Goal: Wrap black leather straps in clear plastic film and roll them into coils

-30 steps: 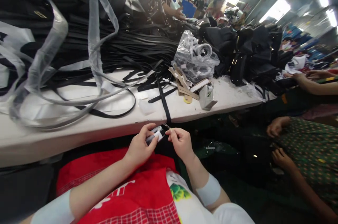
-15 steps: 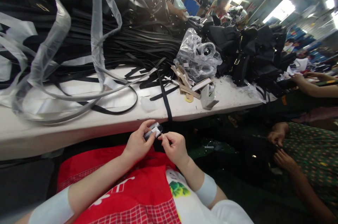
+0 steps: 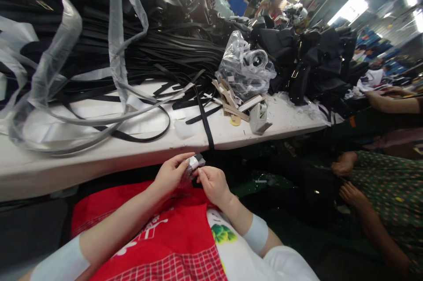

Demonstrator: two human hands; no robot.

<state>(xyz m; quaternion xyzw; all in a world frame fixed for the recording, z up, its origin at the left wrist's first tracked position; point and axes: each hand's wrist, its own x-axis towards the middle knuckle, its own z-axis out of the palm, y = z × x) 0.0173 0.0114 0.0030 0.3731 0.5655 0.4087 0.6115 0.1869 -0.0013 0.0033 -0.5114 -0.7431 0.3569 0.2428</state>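
Observation:
My left hand point(image 3: 171, 174) is closed around a small dark piece with a white band and clear plastic film point(image 3: 194, 162); its exact kind is hard to make out. The fingers of my right hand point(image 3: 214, 184) are pinched together at the lower right edge of this piece, and what lies between the fingertips is too small to tell. Both hands are above my red apron point(image 3: 155, 228), just in front of the table edge. Right behind them, a black strap point(image 3: 206, 126) hangs over that edge.
On the white table point(image 3: 148, 151) lie long black straps point(image 3: 185, 47), loops of clear plastic film point(image 3: 36, 91), a plastic bag of rolls point(image 3: 247, 65), cardboard strips point(image 3: 233, 106) and a tape dispenser point(image 3: 259, 118). Black bags point(image 3: 310, 65) are piled behind. A co-worker's hands point(image 3: 346, 175) are at the right.
The small piece has turned in my left hand, showing its white band more upright, with film below. My right fingertips have shifted slightly left. A co-worker across the table has raised an arm.

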